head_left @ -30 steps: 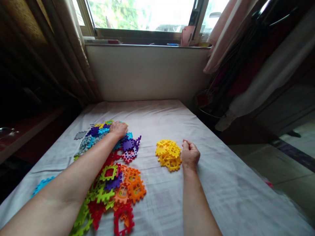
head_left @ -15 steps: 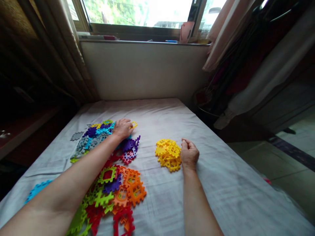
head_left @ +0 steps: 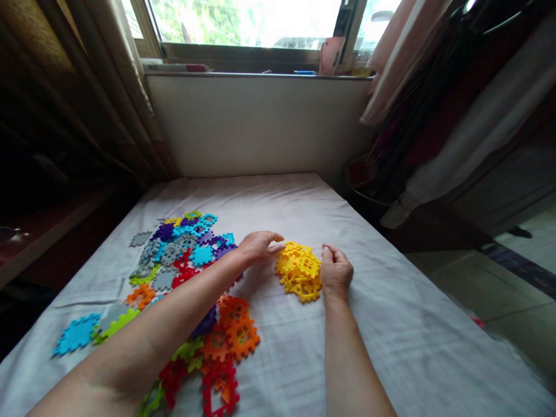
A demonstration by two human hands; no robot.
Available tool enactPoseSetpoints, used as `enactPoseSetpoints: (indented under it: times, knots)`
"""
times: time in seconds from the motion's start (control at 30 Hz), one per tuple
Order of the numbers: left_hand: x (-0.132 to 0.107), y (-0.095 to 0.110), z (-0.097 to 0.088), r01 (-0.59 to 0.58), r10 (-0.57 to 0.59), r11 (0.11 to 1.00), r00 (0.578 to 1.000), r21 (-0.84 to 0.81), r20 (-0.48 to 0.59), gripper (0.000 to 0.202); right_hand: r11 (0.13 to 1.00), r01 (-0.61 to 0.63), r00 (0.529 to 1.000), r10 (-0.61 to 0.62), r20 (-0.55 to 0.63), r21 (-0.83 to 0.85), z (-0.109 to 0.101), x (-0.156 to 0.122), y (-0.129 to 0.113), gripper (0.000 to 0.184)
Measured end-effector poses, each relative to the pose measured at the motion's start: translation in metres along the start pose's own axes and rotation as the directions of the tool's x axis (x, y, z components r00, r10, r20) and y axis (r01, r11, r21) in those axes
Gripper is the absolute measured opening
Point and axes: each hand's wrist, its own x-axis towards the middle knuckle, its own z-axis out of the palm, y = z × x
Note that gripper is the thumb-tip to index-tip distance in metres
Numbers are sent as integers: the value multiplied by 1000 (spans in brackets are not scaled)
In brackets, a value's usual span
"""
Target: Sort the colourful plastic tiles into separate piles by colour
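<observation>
A heap of yellow interlocking plastic tiles (head_left: 299, 272) with toothed edges lies on the sheet between my hands. My left hand (head_left: 259, 246) reaches to the heap's upper left edge, thumb and fingers apart, with no tile visible in it. Close against the heap's right side rests my right hand (head_left: 337, 271), its fingers curled into a fist and no tile showing. Under and around my left forearm spreads a mixed pile of tiles: orange ones (head_left: 242, 336), a red frame (head_left: 220, 391), grey ones (head_left: 165, 279) and blue ones (head_left: 202, 255). The forearm hides part of this pile.
A pale bedsheet (head_left: 391, 336) covers the surface. A blue tile (head_left: 77, 334) lies near its left edge. Beyond the far edge, a low wall (head_left: 260, 124) rises to a window sill with a pink cup (head_left: 330, 55). Curtains and hanging clothes flank both sides.
My left hand has moved right, from the far side of the mixed pile to the yellow heap. The yellow tile it held no longer shows in its fingers. My right hand has stayed put.
</observation>
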Motion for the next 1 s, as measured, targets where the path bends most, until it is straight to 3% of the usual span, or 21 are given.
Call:
enactPoseSetpoints:
  times: [0.07, 0.17, 0.3, 0.43, 0.53, 0.63, 0.83, 1.0]
  knots:
    - [-2, -24, -14, 90, -89, 995, 996, 37, -26, 34, 1000, 8, 1000, -8, -1, -8, 0, -1, 1, 45]
    - [-11, -81, -45, 294, -280, 947, 953, 129, -118, 36, 999, 31, 999, -31, -11, -27, 0, -1, 2, 45]
    - [-32, -163, -79, 566, -537, 792, 824, 228, -180, 41, 996, 61, 998, -62, -23, -71, 0, -1, 4, 46]
    - [-48, -212, -86, 706, -697, 663, 704, 250, -139, 55, 994, 67, 998, -68, -7, -82, 0, 0, 6, 47]
    - [-51, -227, -82, 730, -725, 646, 678, 222, -119, 61, 993, 78, 997, -80, -11, -91, 0, 0, 7, 47]
    - [-52, -229, -79, 707, -696, 685, 707, 178, -129, 52, 990, 92, 995, -95, -17, -104, 0, 1, 7, 47]
    - [-61, -221, -82, 662, -641, 737, 748, 134, -171, 48, 992, 72, 997, -73, -8, -102, 0, 1, 6, 46]
    - [-75, -207, -94, 674, -621, 730, 724, 116, -300, 48, 995, 63, 998, -63, -4, -78, 2, 1, 6, 46]
